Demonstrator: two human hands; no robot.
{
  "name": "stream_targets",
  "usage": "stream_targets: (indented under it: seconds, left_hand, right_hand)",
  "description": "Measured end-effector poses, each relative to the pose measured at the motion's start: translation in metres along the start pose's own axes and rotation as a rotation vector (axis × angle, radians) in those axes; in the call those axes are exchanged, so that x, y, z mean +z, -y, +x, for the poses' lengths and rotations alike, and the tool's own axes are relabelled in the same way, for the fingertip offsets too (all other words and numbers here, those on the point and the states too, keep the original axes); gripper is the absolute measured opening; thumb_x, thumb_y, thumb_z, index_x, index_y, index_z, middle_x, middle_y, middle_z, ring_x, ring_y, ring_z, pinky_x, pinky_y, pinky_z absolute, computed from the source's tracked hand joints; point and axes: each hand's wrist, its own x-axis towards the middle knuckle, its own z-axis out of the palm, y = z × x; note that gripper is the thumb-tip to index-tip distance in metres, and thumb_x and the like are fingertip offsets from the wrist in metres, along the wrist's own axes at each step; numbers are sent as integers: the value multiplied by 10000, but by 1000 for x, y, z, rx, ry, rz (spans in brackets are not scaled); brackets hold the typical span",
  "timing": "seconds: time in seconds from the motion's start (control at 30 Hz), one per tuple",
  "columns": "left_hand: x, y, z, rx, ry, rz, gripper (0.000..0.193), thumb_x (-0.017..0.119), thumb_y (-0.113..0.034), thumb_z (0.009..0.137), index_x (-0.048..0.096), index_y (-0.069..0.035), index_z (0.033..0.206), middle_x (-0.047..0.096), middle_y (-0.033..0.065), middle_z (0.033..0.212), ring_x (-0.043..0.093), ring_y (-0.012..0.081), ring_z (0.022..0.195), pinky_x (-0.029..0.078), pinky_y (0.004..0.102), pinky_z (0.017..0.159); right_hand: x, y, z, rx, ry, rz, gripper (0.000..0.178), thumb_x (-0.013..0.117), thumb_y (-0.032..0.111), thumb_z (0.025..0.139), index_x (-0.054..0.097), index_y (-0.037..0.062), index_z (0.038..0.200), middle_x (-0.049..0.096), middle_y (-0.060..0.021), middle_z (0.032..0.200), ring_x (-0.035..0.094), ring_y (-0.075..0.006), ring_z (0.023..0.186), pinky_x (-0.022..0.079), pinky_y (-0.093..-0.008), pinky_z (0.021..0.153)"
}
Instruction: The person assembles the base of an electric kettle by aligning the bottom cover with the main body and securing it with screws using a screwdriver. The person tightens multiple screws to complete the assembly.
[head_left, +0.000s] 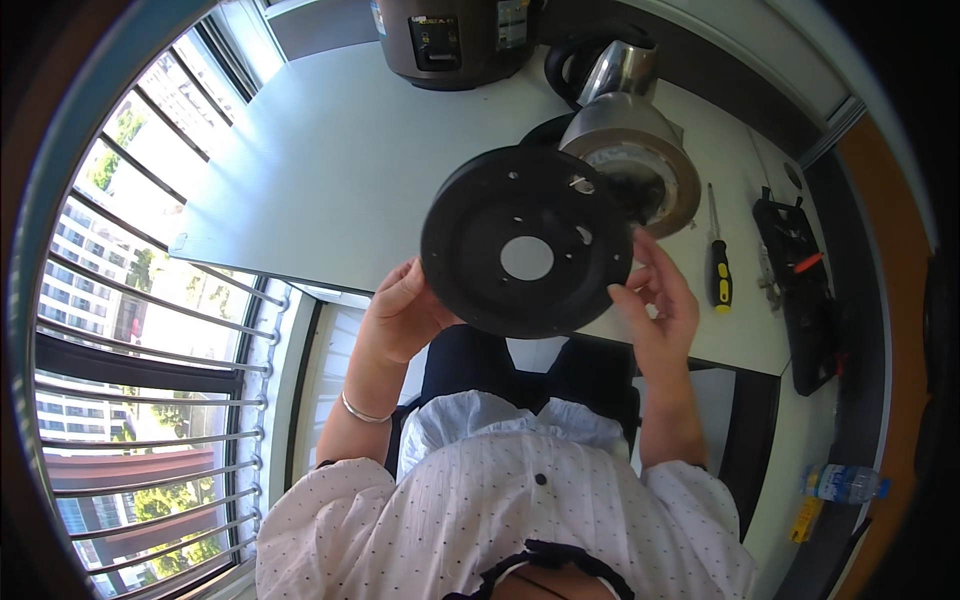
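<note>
A round black plastic cover [465, 225], like a kettle's bottom plate, is held up over the table's near edge. It has a large hole in the middle and several small holes around it. My left hand [405, 312] grips its left rim, thumb on the near face. At the right rim, my right hand [662, 300] pinches the edge between thumb and fingers. Just behind the cover, a stainless steel kettle [622, 125] lies tipped over, its round end facing me with dark parts inside. The cover hides part of it.
A brown electric cooker [455, 45] stands at the back of the white table [310, 150]. To the right lie a black and yellow screwdriver [719, 265] and a black tool case [800, 290]. A water bottle [845, 483] is at the far right. Window bars [160, 310] run along the left.
</note>
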Motion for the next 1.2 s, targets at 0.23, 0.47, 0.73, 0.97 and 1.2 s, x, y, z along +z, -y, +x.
stream_targets:
  seconds: [0.23,0.47,0.73,0.97,1.2]
  left_hand:
    - [12,26,12,-90,80,-4,421,554,-280,948,497,-1,1259,601,139,1164,603,277,1085,506,473,912]
    - [51,42,38,92,257,579,424,632,-130,902,500,12,1279,620,104,1123,594,169,1038,491,310,892]
    - [41,17,81,86,-121,1534,435,727,-177,811,605,43,1165,650,102,724,601,139,620,489,267,603]
    - [41,30,109,-37,-7,1534,337,714,-186,819,649,46,1054,625,88,642,579,129,538,480,269,549]
    - [38,37,118,-47,-138,1377,217,686,-207,824,691,6,865,643,103,682,594,197,555,493,305,578]
  right_hand:
    - [-11,-6,-13,414,-91,291,569,695,-18,791,457,-57,1306,657,-105,986,594,-81,683,421,-190,473]
    - [-80,-41,-44,263,-249,556,547,660,89,838,440,-44,1321,600,-148,1158,590,-211,991,465,-338,812]
    - [-108,-46,-50,146,-396,854,501,577,150,929,384,-61,1340,618,-185,1095,638,-235,954,564,-333,812]
    - [-113,-66,-53,162,-348,813,482,539,190,946,396,-39,1345,610,-184,1119,641,-207,897,512,-243,630]
    - [-114,-69,-56,191,-366,731,486,536,186,949,390,-35,1357,612,-190,1065,585,-130,639,451,-184,483]
